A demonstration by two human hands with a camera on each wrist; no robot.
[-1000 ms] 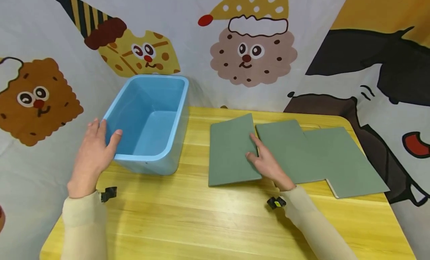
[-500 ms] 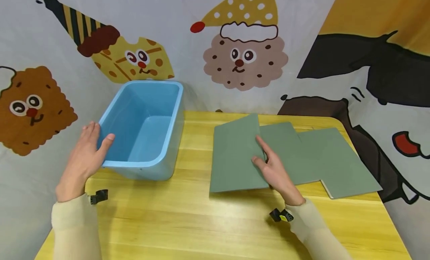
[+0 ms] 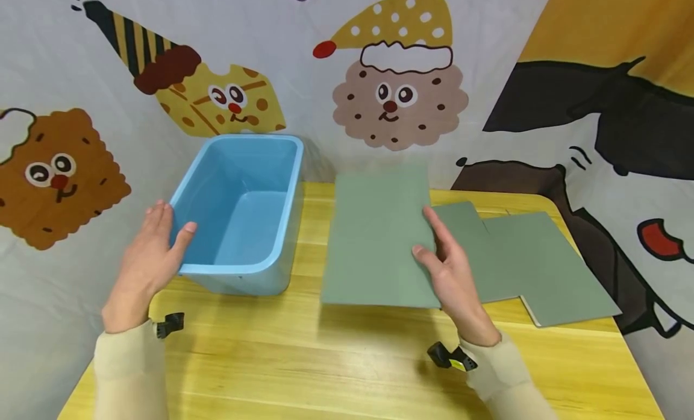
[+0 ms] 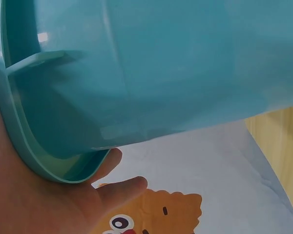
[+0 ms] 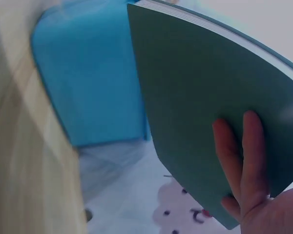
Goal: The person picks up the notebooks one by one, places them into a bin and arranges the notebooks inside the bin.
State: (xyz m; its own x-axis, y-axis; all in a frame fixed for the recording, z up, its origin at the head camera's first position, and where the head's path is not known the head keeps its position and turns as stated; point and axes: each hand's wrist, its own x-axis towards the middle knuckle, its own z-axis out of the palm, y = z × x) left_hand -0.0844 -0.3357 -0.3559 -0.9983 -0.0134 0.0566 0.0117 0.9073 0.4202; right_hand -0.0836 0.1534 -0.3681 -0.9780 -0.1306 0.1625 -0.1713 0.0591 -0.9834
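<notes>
My left hand (image 3: 143, 257) holds the near-left corner of a light blue plastic bin (image 3: 271, 251), its thumb over the rim and its fingers along the outer side. In the left wrist view, fingertips (image 4: 129, 187) show beyond the bin's rim (image 4: 44, 168). A green-covered notebook (image 3: 379, 245) is raised above the table, gripped at its right edge by my right hand (image 3: 458, 281). The thumb lies on the upper cover; from below, the right wrist view shows fingers (image 5: 254, 151) spread against the lower cover, with white page edges (image 5: 224, 31) visible.
Two more green notebooks (image 3: 553, 269) lie overlapping on the right of the wooden table (image 3: 303, 360). Behind the table and at its sides hangs a cloth (image 3: 320, 100) printed with cartoon figures. Nothing shows inside the bin.
The notebook in my right hand has risen off the table and its cover now faces up more levelly. My left hand keeps its place on the bin.
</notes>
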